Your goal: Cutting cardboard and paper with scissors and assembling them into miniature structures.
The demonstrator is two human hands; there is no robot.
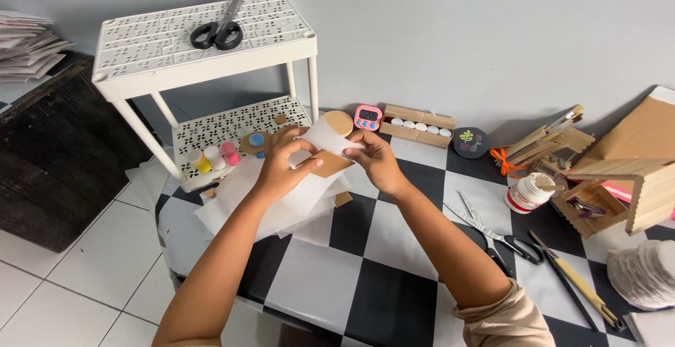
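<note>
Hands: left hand (pixel 281 164), right hand (pixel 376 161), fingers pinched on one cardboard piece (pixel 330 163); two scissors.

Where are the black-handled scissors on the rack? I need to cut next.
In the head view, the scissors lie atop the white rack, upper left, beyond both hands.

A pair of scissors (pixel 216 32) lay on the rack's (pixel 204 59) top shelf, small bottles (pixel 213 158) on its lower one. Right of the rack, on the table (pixel 365 277), another pair of scissors (pixel 496 234) lay before a glue jar (pixel 527 192).
</note>
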